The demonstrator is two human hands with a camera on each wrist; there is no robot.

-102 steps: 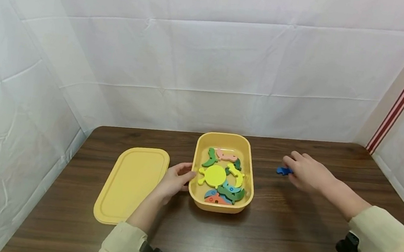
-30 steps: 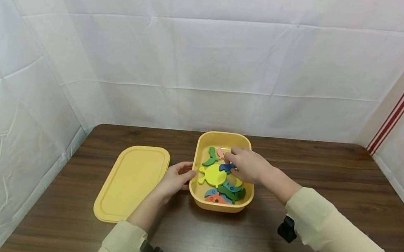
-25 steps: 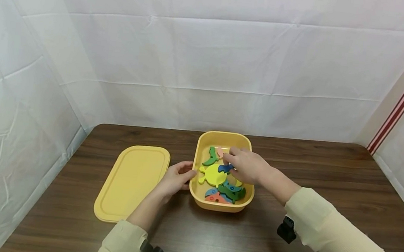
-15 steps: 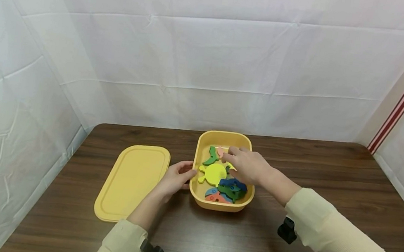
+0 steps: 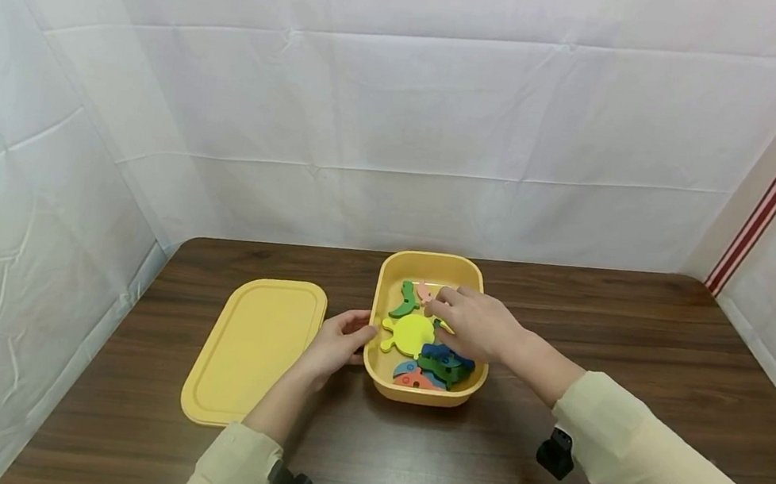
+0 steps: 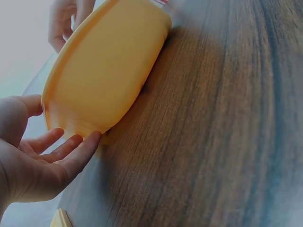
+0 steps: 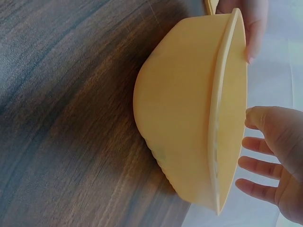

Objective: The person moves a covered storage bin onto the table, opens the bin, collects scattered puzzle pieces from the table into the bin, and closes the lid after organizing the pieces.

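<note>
A yellow plastic box (image 5: 378, 391) stands on the table, holding several flat animal-shaped pieces. Among them are a yellow turtle (image 5: 413, 335), a green curved piece (image 5: 406, 300), a pink piece (image 5: 423, 291) and an orange piece (image 5: 418, 380). A dark blue piece (image 5: 435, 351) lies on the pile near a green one (image 5: 445, 371). My left hand (image 5: 337, 340) holds the box's left side, thumb over the rim and fingers against the outer wall (image 6: 109, 61). Over the box's right rim, my right hand (image 5: 475, 321) hovers with loosely bent fingers (image 7: 258, 165) and nothing in them; it hides some pieces.
A yellow lid (image 5: 253, 350) lies flat on the dark wooden table (image 5: 398, 467), left of the box. White sheeting (image 5: 402, 116) hangs behind and at both sides of the table. Black wrist cameras sit on both sleeves.
My right hand brought the dark blue piece from the table's right side into the box and let it go onto the pile. The left hand stayed on the box.
</note>
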